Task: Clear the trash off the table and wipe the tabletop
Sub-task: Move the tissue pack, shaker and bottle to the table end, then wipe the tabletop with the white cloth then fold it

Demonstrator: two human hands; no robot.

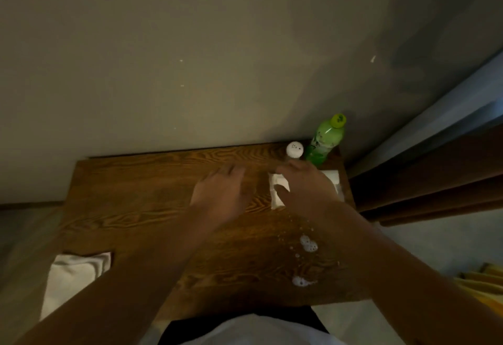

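A brown wooden table (141, 203) stands against a grey wall. A white paper napkin (277, 195) lies flat near the table's far right corner. My right hand (307, 186) rests on top of it with fingers spread, covering most of it. My left hand (220, 192) hovers over the bare wood just left of the napkin, fingers apart and holding nothing. White foam blobs (309, 244) and small droplets sit on the wood near the front right. A folded white cloth (73, 274) hangs over the front left edge.
A green plastic bottle (324, 143) with a yellow-green cap stands at the far right corner, with a white shaker (294, 150) just left of it. A dark wooden piece and a curtain fill the right side. Something yellow (479, 284) lies at the lower right.
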